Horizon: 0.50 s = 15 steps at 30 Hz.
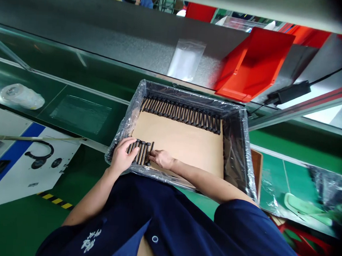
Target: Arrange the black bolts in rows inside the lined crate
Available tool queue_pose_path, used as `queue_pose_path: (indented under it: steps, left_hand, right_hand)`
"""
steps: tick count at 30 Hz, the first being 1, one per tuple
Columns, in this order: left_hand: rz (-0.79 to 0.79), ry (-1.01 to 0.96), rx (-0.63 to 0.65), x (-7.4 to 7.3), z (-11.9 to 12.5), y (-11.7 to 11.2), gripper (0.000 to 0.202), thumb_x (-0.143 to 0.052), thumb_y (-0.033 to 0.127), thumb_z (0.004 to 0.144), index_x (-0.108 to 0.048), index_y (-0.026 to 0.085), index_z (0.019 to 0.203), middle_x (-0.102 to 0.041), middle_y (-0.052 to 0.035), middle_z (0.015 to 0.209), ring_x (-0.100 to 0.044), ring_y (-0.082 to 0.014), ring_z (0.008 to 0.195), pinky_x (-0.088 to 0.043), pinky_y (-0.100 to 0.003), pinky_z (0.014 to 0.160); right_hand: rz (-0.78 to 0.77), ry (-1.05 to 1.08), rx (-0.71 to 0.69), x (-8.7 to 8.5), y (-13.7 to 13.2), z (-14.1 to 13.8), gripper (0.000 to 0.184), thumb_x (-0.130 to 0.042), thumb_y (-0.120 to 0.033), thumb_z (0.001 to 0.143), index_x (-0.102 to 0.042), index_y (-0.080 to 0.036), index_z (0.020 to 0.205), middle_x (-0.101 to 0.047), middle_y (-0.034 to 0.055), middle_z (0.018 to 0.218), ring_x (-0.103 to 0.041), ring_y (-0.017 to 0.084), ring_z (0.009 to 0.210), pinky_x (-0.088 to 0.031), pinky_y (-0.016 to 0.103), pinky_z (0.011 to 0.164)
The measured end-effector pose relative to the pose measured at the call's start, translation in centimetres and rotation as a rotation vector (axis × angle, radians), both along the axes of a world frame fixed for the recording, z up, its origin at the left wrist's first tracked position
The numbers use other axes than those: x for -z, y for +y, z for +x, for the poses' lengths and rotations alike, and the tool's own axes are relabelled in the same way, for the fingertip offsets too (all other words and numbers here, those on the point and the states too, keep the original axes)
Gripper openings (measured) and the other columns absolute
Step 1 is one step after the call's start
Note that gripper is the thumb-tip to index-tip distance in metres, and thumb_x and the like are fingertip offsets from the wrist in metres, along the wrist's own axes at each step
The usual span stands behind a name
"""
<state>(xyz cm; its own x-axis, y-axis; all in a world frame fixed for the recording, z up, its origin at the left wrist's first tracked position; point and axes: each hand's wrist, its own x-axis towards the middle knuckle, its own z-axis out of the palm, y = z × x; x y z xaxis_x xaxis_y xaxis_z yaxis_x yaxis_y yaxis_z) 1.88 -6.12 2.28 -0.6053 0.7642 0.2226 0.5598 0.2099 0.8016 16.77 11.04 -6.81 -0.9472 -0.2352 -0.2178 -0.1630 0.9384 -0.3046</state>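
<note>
A plastic-lined box (241, 120) holds a brown cardboard sheet (184, 142). A long row of dark bolts (183, 114) lies along the sheet's far edge. Several more dark bolts (143, 152) lie side by side at the near left corner. My left hand (122, 156) rests on the left end of this near group, fingers curled over the bolts. My right hand (161, 157) touches the group's right end with its fingertips pressed against the last bolt. Both forearms reach in over the box's near rim.
A red bin (254, 65) and a clear plastic bag (186, 60) sit on the grey shelf behind the box. A wrapped bundle (22, 95) lies on the green conveyor at left. A white machine (20, 165) stands below left.
</note>
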Motion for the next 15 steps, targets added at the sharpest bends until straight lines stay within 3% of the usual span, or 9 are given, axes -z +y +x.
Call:
queue_pose_path:
  steps: [8,12,15]
  left_hand:
    - [0.040,-0.116,-0.122,0.9,-0.2,0.2,0.023,-0.060,0.030,0.085,-0.069,0.019,0.102,-0.067,-0.0084,0.113,-0.062,-0.0203,0.108,-0.050,-0.036,0.097]
    - [0.071,-0.227,-0.217,1.2,-0.3,0.0,0.027,-0.062,0.034,0.083,-0.070,0.017,0.102,-0.068,-0.0093,0.112,-0.065,-0.0204,0.105,-0.051,-0.036,0.097]
    - [0.075,-0.275,-0.259,1.3,-0.4,-0.1,0.030,-0.064,0.036,0.081,-0.070,0.016,0.103,-0.068,-0.0098,0.113,-0.066,-0.0207,0.103,-0.051,-0.035,0.097]
  right_hand:
    - [-0.004,-0.007,-0.038,-0.7,-0.9,0.3,0.027,-0.036,-0.021,0.097,-0.057,-0.015,0.113,-0.059,0.0115,0.102,-0.057,0.019,0.085,-0.046,0.030,0.070]
    - [-0.001,-0.010,-0.014,-1.6,-0.7,0.5,0.036,-0.033,-0.018,0.098,-0.050,-0.015,0.129,-0.060,0.0122,0.103,-0.059,0.019,0.083,-0.047,0.029,0.068]
    - [-0.021,0.038,0.041,-2.6,0.9,1.4,0.041,-0.029,-0.019,0.100,-0.045,-0.017,0.137,-0.061,0.0127,0.103,-0.060,0.018,0.082,-0.047,0.028,0.069]
